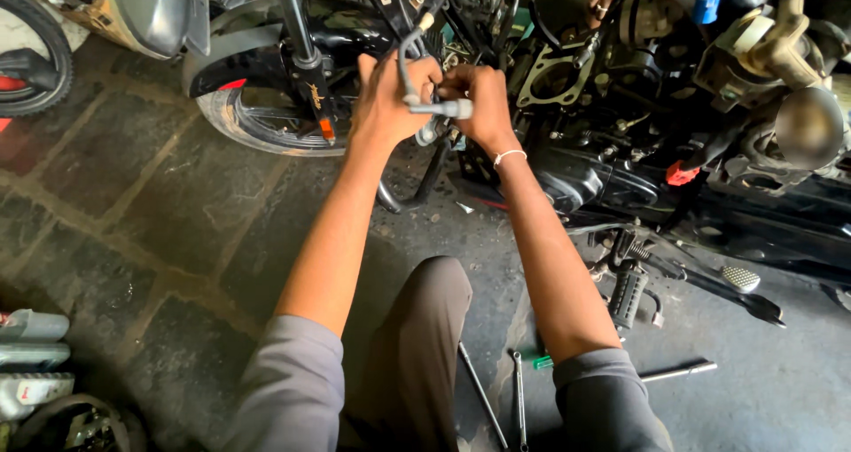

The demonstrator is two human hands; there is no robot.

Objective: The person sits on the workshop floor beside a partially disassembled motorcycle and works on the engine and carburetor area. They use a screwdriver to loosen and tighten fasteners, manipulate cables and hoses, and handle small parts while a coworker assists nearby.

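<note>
Stone-slab floor (168, 204) — motorcycle (567, 106) workshop

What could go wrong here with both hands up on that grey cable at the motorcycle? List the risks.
1. Both the left hand and right hand grip the grey cable close to its metal end fitting; hard pulling might kink it or make a hand slip into the engine parts.
2. Loose tools lie on the floor by the knee; shifting could mean kneeling on them.

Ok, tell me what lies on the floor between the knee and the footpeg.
Head view: two long metal tools lie on the floor between the knee and footpeg.
</note>
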